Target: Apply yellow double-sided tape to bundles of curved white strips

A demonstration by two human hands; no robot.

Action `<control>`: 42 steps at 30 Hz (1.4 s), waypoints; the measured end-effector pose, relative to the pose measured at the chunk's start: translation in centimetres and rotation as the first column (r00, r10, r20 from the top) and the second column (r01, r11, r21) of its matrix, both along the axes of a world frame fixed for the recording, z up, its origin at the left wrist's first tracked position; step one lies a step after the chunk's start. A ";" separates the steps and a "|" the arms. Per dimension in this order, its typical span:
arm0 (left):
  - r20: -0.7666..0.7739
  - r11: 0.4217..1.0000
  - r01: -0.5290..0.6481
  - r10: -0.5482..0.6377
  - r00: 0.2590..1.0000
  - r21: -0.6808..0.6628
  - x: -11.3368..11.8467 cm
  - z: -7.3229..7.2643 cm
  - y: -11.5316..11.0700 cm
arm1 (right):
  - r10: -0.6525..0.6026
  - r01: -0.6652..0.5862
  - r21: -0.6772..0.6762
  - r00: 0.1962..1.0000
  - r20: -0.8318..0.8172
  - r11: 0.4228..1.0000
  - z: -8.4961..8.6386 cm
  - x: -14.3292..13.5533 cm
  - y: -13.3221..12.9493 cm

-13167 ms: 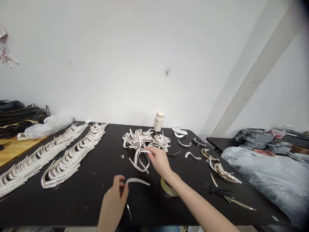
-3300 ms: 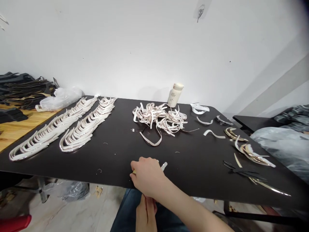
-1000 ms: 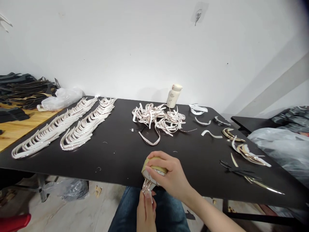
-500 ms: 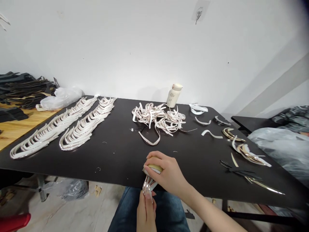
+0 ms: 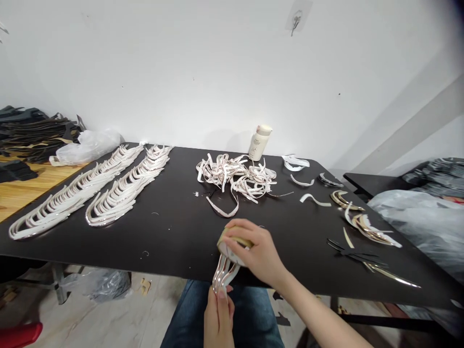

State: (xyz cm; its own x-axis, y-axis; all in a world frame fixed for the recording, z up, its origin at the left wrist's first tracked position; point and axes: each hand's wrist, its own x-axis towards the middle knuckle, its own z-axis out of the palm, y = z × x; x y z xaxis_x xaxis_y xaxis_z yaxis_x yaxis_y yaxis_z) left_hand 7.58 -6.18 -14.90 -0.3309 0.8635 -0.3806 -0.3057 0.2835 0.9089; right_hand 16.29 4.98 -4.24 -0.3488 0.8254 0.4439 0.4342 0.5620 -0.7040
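Observation:
At the table's front edge, above my lap, my left hand (image 5: 219, 314) is closed around the lower end of a bundle of shiny, white-backed strips (image 5: 222, 277). The strips point away from me. Over their far end my right hand (image 5: 258, 251) grips a roll of yellowish tape (image 5: 227, 248), with its pale round side turned towards me. Whether tape is stuck to the strips is hidden behind the roll and fingers. Beyond my hands lies a tangled heap of white and rose-coloured strips (image 5: 232, 176).
Two long rows of overlapping curved strips (image 5: 119, 195) cover the left of the black table (image 5: 174, 251). A cream bottle (image 5: 260, 143) stands by the wall. Curved gold pieces (image 5: 368, 227) and black thin strips (image 5: 353, 253) lie right. Plastic bags (image 5: 90, 146) flank both sides.
My right hand has tilted the tape roll and shifted slightly right, so more of the roll and of the strips shows. My left hand keeps its hold at nearly the same spot.

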 end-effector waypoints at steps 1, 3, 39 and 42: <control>-0.007 1.000 0.000 0.000 1.000 0.001 0.0 0.1 0.0 | -0.033 0.035 0.019 0.996 -0.077 0.999 0.2 0.3 0.4; -0.019 1.000 -0.001 0.001 1.000 0.004 -0.1 0.3 -0.1 | -0.072 0.083 0.060 0.983 -0.168 0.995 0.3 0.8 0.8; 0.145 0.999 -0.041 0.044 0.988 -0.026 0.1 1.2 0.4 | -0.058 0.059 0.063 0.998 -0.025 0.996 -1.5 2.2 1.1; 0.090 0.997 -0.063 0.066 0.994 -0.035 -0.1 0.9 0.3 | -0.140 0.168 0.085 0.953 -0.267 0.982 -0.4 2.6 1.4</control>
